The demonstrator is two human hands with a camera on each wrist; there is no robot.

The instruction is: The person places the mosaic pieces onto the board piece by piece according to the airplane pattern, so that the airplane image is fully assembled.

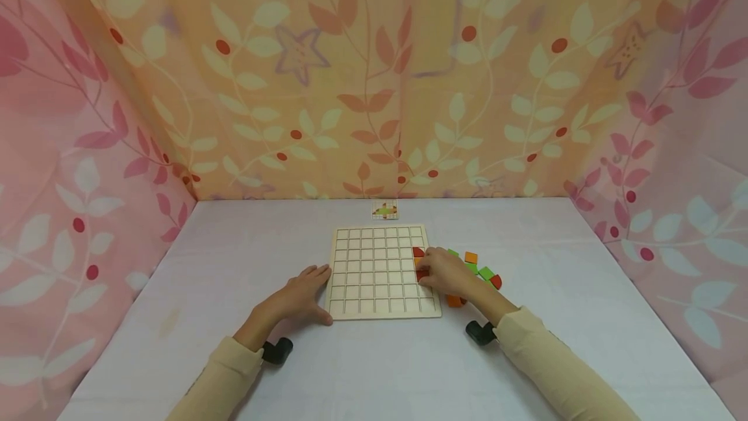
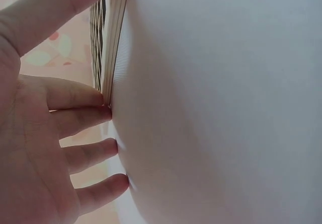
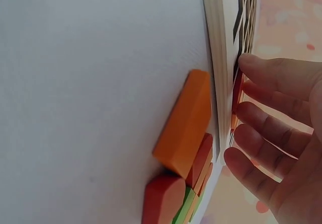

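Note:
A square wooden grid board (image 1: 374, 314) lies on the table. My left hand (image 1: 300, 294) rests beside its left edge, with the fingers spread. In the left wrist view, fingertips (image 2: 103, 99) touch the board's side and others meet the table. On the board's right columns, my right hand (image 1: 447, 271) touches a red piece (image 1: 422, 275) with thumb and fingertips. Above that piece sit an orange square (image 1: 418, 261) and a rounded red piece (image 1: 418, 252), each in the grid. The right wrist view shows the right fingers (image 3: 266, 128) nearly straight over the board's edge.
Loose pieces lie right of the board: an orange square (image 1: 471, 257), a green square (image 1: 486, 273), a rounded red piece (image 1: 496, 282) and an orange block (image 3: 183, 123). A small pattern card (image 1: 384, 210) lies behind the board. Patterned cloth (image 1: 374, 83) encloses the table.

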